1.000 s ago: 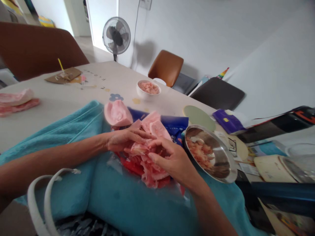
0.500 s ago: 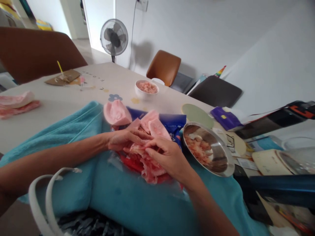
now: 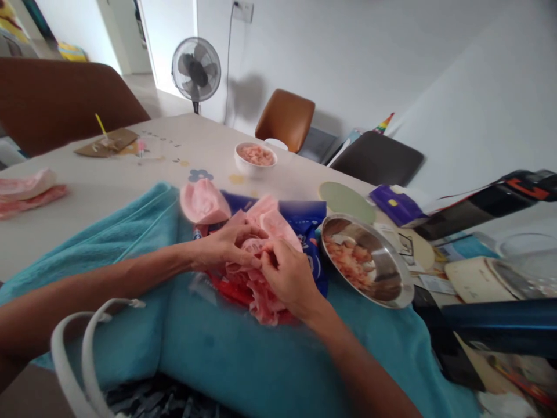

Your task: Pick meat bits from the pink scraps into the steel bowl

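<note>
Pink pomelo membrane scraps [image 3: 265, 299] lie heaped on a red and blue plastic bag [image 3: 311, 217] over my lap. My left hand [image 3: 228, 247] holds a piece of pomelo [image 3: 252, 245] above the heap, its fingers curled around it. At that piece's right side my right hand [image 3: 289, 276] is closed, thumb and forefinger pinching at it; the exact bit between the fingertips is hidden. Thick pink pomelo rind [image 3: 204, 201] sits behind my left hand. To the right, a steel bowl [image 3: 394, 270] contains peeled pomelo flesh [image 3: 348, 261] and tilts slightly.
A white bowl [image 3: 256, 168] of pomelo flesh stands on the table [image 3: 161, 130]. More rind [image 3: 28, 186] lies at the far left. A teal towel [image 3: 130, 226] spreads under the bag and steel bowl. A green round mat [image 3: 348, 201] and a purple packet [image 3: 398, 204] are at right.
My right hand's fingers have curled into a tighter pinch and shifted slightly up at the pomelo piece. My left fingers have opened a little around it. The whole view has shifted slightly.
</note>
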`<state>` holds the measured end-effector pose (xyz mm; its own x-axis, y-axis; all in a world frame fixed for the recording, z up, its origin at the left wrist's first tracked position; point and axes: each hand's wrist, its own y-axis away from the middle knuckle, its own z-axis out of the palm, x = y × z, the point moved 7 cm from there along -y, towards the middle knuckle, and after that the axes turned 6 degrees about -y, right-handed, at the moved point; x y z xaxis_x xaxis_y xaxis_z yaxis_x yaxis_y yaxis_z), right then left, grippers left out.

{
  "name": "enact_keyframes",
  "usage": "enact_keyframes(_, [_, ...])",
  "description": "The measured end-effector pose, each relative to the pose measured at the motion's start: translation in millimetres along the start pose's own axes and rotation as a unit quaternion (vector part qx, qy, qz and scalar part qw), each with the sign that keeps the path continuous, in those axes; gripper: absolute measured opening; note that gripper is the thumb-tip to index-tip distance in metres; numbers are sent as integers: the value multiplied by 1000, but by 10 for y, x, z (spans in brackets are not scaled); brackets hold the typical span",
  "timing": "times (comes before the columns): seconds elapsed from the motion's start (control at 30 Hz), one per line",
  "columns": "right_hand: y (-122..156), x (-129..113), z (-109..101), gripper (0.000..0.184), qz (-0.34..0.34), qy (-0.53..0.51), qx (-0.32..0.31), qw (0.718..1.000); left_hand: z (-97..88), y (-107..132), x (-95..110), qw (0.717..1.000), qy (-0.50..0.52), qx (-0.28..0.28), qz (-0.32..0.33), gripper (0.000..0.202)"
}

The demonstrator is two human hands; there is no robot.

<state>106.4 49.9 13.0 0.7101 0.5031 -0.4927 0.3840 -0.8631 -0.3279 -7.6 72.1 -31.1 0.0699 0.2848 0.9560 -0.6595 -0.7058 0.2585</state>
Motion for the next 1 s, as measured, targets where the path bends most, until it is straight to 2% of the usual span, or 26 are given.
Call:
enact_keyframes(0.17, [-23, 40, -11, 12, 52, -67, 0, 996, -28, 8, 94, 990, -123, 49, 57, 51])
enact_keyframes(0.27, [-31, 43, -26, 12, 86, -135, 2, 987, -25, 21, 160, 983, -129, 80, 103, 44])
enact_keyframes(0.37, [-37, 59, -45, 13, 120, -192, 18, 974, 5, 38, 161, 982, -119, 101, 103, 41])
enact_keyframes(0.5, [-32, 77, -35, 14, 155, -270, 29, 950, 53, 44, 129, 982, -130, 97, 92, 35])
enact_keyframes(0.57, [-10, 113, 14, 14, 201, -338, 17, 919, 52, 42, 136, 981, -137, 93, 104, 32])
enact_keyframes(0.7, [37, 149, 104, 14, 290, -499, -6, 816, 46, 26, 117, 981, -155, 61, 103, 34])
enact_keyframes(0.83, [44, 125, 124, 19, 326, -606, -24, 725, 50, 29, 112, 984, -142, 20, 103, 31])
enact_keyframes(1.0, [49, 110, 145, 16, 348, -683, -15, 642, 41, 50, 170, 987, -113, -6, 118, 24])
